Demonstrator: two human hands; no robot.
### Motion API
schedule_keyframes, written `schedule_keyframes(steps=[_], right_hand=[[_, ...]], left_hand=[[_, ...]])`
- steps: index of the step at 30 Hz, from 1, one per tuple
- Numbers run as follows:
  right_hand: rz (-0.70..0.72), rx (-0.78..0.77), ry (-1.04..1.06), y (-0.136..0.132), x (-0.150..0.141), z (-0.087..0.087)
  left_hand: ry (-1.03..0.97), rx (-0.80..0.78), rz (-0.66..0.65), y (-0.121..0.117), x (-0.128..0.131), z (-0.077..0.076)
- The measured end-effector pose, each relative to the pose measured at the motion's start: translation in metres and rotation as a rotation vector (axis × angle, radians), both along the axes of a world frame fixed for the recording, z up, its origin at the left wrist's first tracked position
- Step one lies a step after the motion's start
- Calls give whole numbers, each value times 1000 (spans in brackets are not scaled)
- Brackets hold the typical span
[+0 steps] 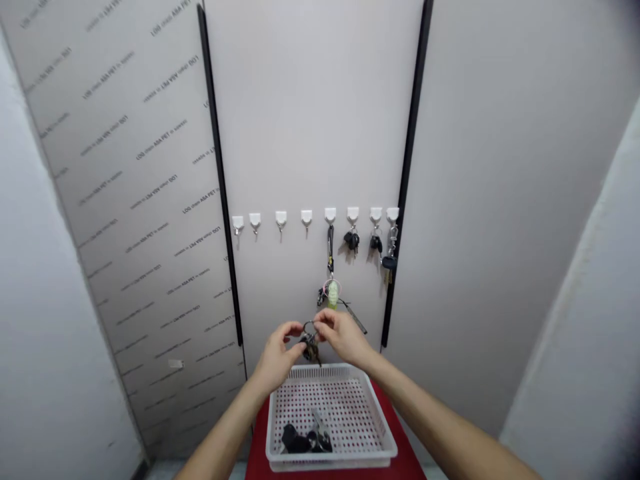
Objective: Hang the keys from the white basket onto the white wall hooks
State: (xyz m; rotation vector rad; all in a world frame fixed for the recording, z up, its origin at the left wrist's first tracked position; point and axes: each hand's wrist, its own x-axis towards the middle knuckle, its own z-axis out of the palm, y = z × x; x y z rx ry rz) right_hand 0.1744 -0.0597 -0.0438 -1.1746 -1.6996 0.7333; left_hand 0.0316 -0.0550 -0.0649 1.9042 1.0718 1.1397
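A bunch of keys (311, 349) on a metal ring is held up between my two hands, just above the far rim of a white plastic basket (383, 437). My right hand (346, 338) pinches the ring from the right with thumb and fingertips. From the left, my left hand (277, 357) has its index finger at the ring and its thumb against the keys. Dark keys (306, 440) lie in the near left part of the basket. Right behind my hands hangs a key set with a pale green charm (333, 293) on a black strap (331, 248).
A row of white hooks (307, 217) runs across the pale panel. Key bunches (353, 240) hang on the right-hand hooks, while the left ones are bare. The basket stands on a red surface (257, 453). Black vertical strips (411, 143) border the panel; walls flank both sides.
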Motion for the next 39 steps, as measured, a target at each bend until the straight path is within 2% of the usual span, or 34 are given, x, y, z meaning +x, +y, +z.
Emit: schedule_keyframes(steps=[4, 7, 9, 12, 15, 18, 20, 23, 26, 29, 33, 35, 37, 39], right_hand=[[-81, 105, 18, 23, -7, 50], [-176, 173, 90, 43, -11, 85], [-226, 205, 122, 56, -12, 103], [-295, 225, 114, 73, -13, 122], [-385, 249, 65, 85, -14, 132], [-473, 274, 1, 94, -15, 134], [-501, 266, -38, 97, -15, 132], [-504, 279, -92, 95, -13, 126], [-541, 404, -108, 77, -11, 106], [-462, 414, -117, 47, -8, 61], [-171, 161, -272, 0, -7, -34], [-67, 18, -367, -20, -7, -78], [9, -100, -456, -33, -6, -110], [26, -178, -537, -39, -5, -128]], left_hand=[[-37, 209, 109, 11, 8, 37], [-21, 345, 135, 27, 18, 69], [4, 378, 151, 40, 23, 89], [1, 339, 194, 62, 31, 111], [-23, 300, 194, 83, 40, 121], [-47, 291, 165, 98, 47, 122], [-31, 284, 157, 101, 48, 120], [38, 287, 202, 93, 41, 112], [86, 306, 265, 72, 24, 91], [120, 261, 250, 47, 6, 48], [326, 69, 137, 9, -10, -27], [455, 3, 53, -10, -13, -59], [577, -33, -45, -24, -14, -81], [698, -54, -137, -31, -13, -93]])
